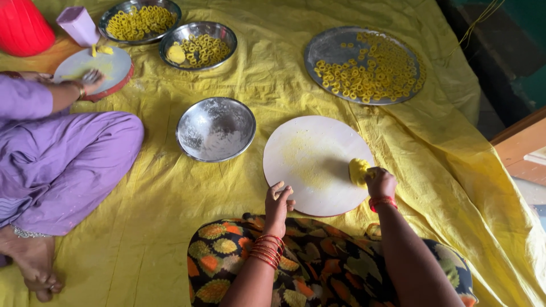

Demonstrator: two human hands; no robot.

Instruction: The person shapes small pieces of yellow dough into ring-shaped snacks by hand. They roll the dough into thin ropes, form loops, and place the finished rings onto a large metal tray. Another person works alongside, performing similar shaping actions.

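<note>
While yellow sheeting [170,187] covers the floor, right hand [380,183] grips dough [358,170], left hand [278,204] loosely curled

No labels, signs or screens in view. Possible package: one lilac tapered container [79,25], top left, beside a red one [23,25].

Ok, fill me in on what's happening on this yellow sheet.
The person wearing the camera sits on a yellow sheet, right hand pressing a lump of yellow dough on a round white board. The left hand steadies the board's near edge. A second person in purple works at another board. A floured steel bowl and a tray of yellow dough rings sit nearby.
</note>
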